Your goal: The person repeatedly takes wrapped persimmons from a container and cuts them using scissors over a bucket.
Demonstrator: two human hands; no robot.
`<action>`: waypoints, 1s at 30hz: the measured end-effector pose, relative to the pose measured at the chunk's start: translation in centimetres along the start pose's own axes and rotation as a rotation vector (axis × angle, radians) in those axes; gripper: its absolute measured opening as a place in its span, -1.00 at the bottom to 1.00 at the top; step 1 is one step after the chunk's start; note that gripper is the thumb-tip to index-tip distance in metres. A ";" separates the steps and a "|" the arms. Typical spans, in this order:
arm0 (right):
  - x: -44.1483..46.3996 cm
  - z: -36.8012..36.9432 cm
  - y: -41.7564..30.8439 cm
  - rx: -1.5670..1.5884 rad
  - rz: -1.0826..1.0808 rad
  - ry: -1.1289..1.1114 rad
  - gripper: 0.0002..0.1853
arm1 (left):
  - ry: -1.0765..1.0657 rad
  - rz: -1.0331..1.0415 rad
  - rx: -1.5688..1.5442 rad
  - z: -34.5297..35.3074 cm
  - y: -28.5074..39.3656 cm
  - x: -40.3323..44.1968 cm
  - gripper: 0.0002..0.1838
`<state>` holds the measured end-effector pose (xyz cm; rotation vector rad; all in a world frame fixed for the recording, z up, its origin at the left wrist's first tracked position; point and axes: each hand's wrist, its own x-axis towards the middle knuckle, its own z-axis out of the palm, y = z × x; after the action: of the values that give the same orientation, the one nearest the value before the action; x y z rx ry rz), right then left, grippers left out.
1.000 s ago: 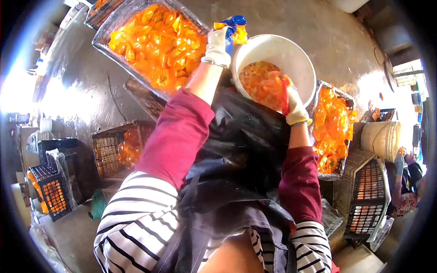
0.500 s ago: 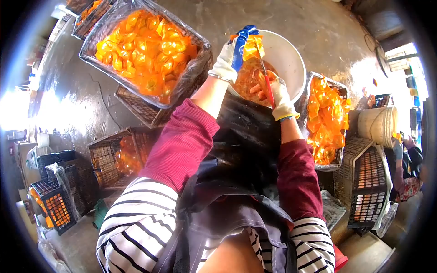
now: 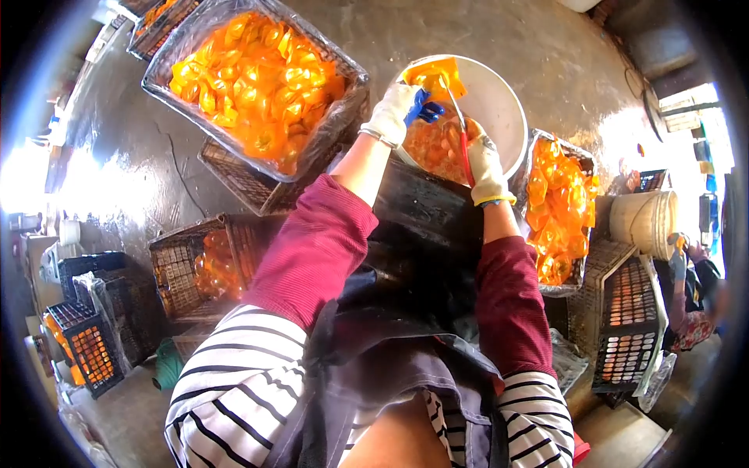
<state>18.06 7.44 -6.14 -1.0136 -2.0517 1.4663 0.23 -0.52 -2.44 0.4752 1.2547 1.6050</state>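
My left hand (image 3: 399,111), in a white glove with blue-coated fingers, is closed at the lower left edge of a shiny yellow-orange plastic bag (image 3: 437,76). Both are over a white bucket (image 3: 503,109), which holds a wet orange-brown mass (image 3: 431,148). My right hand (image 3: 485,168), gloved in white with orange at the fingers, is wrapped round a red-handled knife (image 3: 466,156). Its thin blade points up and reaches the front of the bag. The right fingertips are partly hidden behind the handle.
A plastic-lined crate (image 3: 355,86) of orange bags stands at upper left, a smaller one (image 3: 589,168) right of the bucket. More black crates (image 3: 624,312) lie both sides. A pale bucket (image 3: 644,218) and another person (image 3: 690,288) are at far right. Concrete floor (image 3: 538,47) lies ahead.
My left hand has turned and dropped, its blue fingers now below the bag instead of at its top. The bag has tipped and spread wider; the knife has shifted slightly right.
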 end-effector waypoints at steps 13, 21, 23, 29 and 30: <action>-1.2 -0.3 -3.4 -0.394 -0.028 0.063 -0.57 | 0.093 -0.093 0.884 1.7 2.1 -1.3 -0.65; -0.7 -0.2 -1.8 -0.456 0.028 -0.039 -0.68 | 0.303 -0.041 1.200 1.1 2.0 -0.5 -0.63; -0.3 0.0 -0.3 -0.506 -0.098 0.010 -0.68 | 0.305 0.027 1.276 1.2 1.8 -0.5 -0.66; -1.0 -0.3 -3.4 0.259 0.342 -0.162 -0.69 | 0.359 -0.034 0.696 1.3 2.2 0.5 -0.72; -0.9 -0.3 -3.5 0.485 0.414 -0.152 -0.69 | 0.218 -0.055 0.308 0.7 0.8 0.9 -0.70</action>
<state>17.77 6.30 -2.66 -1.1834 -1.5003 2.1736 0.07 0.65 -1.71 0.4598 1.6790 1.4512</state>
